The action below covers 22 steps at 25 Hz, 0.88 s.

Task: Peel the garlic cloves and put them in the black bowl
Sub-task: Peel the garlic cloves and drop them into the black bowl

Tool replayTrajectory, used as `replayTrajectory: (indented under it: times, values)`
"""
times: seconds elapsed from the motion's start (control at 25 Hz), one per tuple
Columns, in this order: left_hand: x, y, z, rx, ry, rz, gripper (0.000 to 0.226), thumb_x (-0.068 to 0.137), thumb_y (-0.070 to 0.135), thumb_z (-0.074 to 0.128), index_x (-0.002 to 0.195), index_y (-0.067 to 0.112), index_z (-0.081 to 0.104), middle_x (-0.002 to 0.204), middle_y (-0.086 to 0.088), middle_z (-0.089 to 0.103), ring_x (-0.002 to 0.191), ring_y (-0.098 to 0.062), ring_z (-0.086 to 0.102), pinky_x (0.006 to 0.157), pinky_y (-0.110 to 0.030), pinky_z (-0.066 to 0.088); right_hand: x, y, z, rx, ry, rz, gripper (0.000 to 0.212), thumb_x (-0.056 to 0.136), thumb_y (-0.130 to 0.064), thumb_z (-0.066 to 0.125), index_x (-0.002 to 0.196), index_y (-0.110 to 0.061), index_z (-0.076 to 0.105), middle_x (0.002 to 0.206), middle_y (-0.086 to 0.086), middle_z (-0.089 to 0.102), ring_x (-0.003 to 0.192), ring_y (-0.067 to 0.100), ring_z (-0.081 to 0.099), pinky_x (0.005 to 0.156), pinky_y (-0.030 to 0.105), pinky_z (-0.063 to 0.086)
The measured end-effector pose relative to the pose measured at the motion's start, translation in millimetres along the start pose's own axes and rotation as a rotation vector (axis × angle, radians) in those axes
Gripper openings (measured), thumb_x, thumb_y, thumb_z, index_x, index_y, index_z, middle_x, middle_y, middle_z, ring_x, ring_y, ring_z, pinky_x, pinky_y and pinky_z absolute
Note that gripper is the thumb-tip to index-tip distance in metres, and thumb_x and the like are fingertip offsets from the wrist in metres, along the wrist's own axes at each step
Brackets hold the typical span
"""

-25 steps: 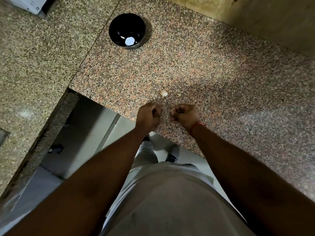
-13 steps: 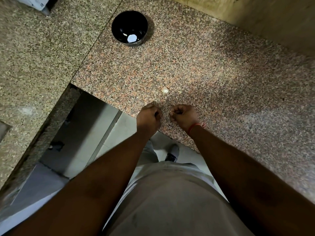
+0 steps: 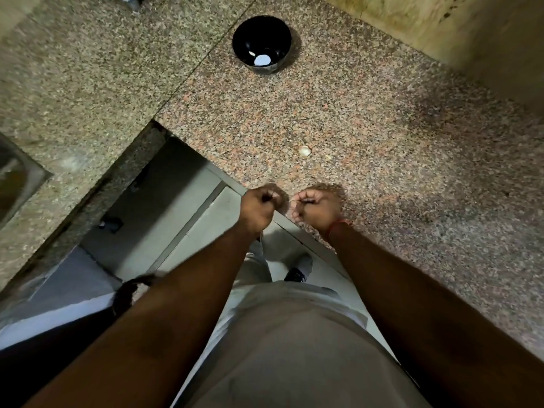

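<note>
So between my hands and the black bowl [image 3: 261,39] it's basically open granite counter [image 3: 368,119], a straight run with only one loose garlic clove [image 3: 304,150] sitting on the way, well short of the bowl and a bit right of its line. There's a tiny pale scrap [image 3: 327,157] just right of that clove. Right of the bowl the wall [image 3: 441,28] closes things off. Left of the bowl runs a seam, then more bare stone. Down-left of the bowl the counter edge drops away to the floor [image 3: 182,213], so no support there.
</note>
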State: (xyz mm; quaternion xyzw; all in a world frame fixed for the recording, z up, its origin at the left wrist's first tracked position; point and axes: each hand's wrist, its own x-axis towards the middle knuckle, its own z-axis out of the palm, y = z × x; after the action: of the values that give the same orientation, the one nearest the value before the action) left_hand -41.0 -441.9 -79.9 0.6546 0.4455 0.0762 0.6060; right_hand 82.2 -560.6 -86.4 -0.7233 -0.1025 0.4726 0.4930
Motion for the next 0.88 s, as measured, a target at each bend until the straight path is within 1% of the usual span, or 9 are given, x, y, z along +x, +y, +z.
replayTrajectory:
  times: [0.04, 0.08, 0.12, 0.16, 0.32, 0.44, 0.52, 0.68, 0.88]
  values:
    - [-12, -3, -8, -0.171, 0.043, -0.072, 0.013, 0.091, -0.01, 0.061, 0.086, -0.005, 0.072, 0.083, -0.021, 0.069, 0.075, -0.024, 0.061, 0.061, -0.031, 0.052, -3, -3, 7, 0.018, -0.029, 0.019, 0.012, 0.09, 0.012, 0.066, 0.087, 0.001, 0.068, 0.069, 0.014, 0.068, 0.05, 0.016, 0.061, 0.051, 0.029, 0.055]
    - [-24, -8, -19, -0.306, 0.116, -0.17, 0.015, 0.092, -0.009, 0.061, 0.085, -0.002, 0.072, 0.078, -0.018, 0.066, 0.07, -0.023, 0.058, 0.055, -0.028, 0.048, -6, -7, 17, 0.02, -0.059, 0.027, 0.013, 0.091, 0.012, 0.065, 0.086, 0.0, 0.067, 0.069, 0.013, 0.067, 0.048, 0.013, 0.059, 0.048, 0.026, 0.054]
    - [-36, -13, -30, -0.41, 0.175, -0.255, 0.015, 0.094, -0.006, 0.062, 0.085, 0.002, 0.071, 0.075, -0.013, 0.064, 0.067, -0.021, 0.056, 0.052, -0.026, 0.045, -10, -12, 28, 0.012, -0.09, 0.024, 0.014, 0.091, 0.012, 0.065, 0.085, -0.001, 0.066, 0.068, 0.012, 0.066, 0.048, 0.012, 0.059, 0.048, 0.025, 0.054]
    - [-48, -19, -43, -0.498, 0.201, -0.3, 0.014, 0.096, -0.004, 0.062, 0.087, 0.005, 0.069, 0.074, -0.01, 0.062, 0.066, -0.02, 0.055, 0.052, -0.026, 0.045, -14, -16, 40, -0.002, -0.129, 0.013, 0.015, 0.09, 0.011, 0.066, 0.083, -0.002, 0.066, 0.068, 0.011, 0.066, 0.048, 0.012, 0.058, 0.049, 0.024, 0.055]
    - [-96, -48, -97, -0.715, 0.231, -0.31, 0.009, 0.099, -0.002, 0.057, 0.098, 0.003, 0.063, 0.076, -0.01, 0.059, 0.063, -0.017, 0.056, 0.053, -0.024, 0.045, -32, -23, 106, -0.061, -0.298, -0.01, 0.016, 0.089, 0.01, 0.069, 0.082, -0.004, 0.067, 0.069, 0.011, 0.066, 0.05, 0.014, 0.059, 0.051, 0.025, 0.056]
    - [-138, -84, -141, -0.831, 0.357, -0.31, 0.011, 0.099, -0.005, 0.054, 0.097, 0.0, 0.064, 0.077, -0.012, 0.063, 0.062, -0.017, 0.059, 0.053, -0.024, 0.047, -53, -14, 175, -0.138, -0.412, -0.02, 0.005, 0.088, 0.007, 0.072, 0.088, 0.003, 0.069, 0.07, 0.011, 0.068, 0.053, 0.017, 0.06, 0.053, 0.029, 0.057]
    - [-162, -103, -164, -0.889, 0.431, -0.315, 0.015, 0.099, -0.006, 0.052, 0.093, 0.0, 0.065, 0.078, -0.012, 0.066, 0.062, -0.018, 0.06, 0.054, -0.025, 0.049, -64, -6, 210, -0.175, -0.449, -0.015, 0.007, 0.087, 0.007, 0.072, 0.093, 0.01, 0.069, 0.07, 0.011, 0.069, 0.054, 0.018, 0.061, 0.054, 0.029, 0.058]
    - [-236, -176, -232, -1.03, 0.616, -0.337, 0.018, 0.1, -0.006, 0.052, 0.093, 0.003, 0.066, 0.079, -0.011, 0.069, 0.063, -0.017, 0.063, 0.057, -0.024, 0.054, -108, 33, 320, -0.275, -0.613, 0.029, 0.008, 0.086, 0.011, 0.068, 0.091, 0.006, 0.069, 0.071, 0.011, 0.07, 0.057, 0.022, 0.062, 0.056, 0.029, 0.058]
    - [-320, -263, -295, -1.154, 0.756, -0.392, 0.018, 0.1, -0.007, 0.051, 0.093, 0.001, 0.065, 0.078, -0.011, 0.067, 0.059, -0.013, 0.065, 0.057, -0.021, 0.056, -173, 98, 444, -0.326, -0.763, 0.153, 0.009, 0.086, 0.012, 0.069, 0.089, 0.003, 0.069, 0.071, 0.012, 0.07, 0.056, 0.019, 0.065, 0.06, 0.031, 0.06]
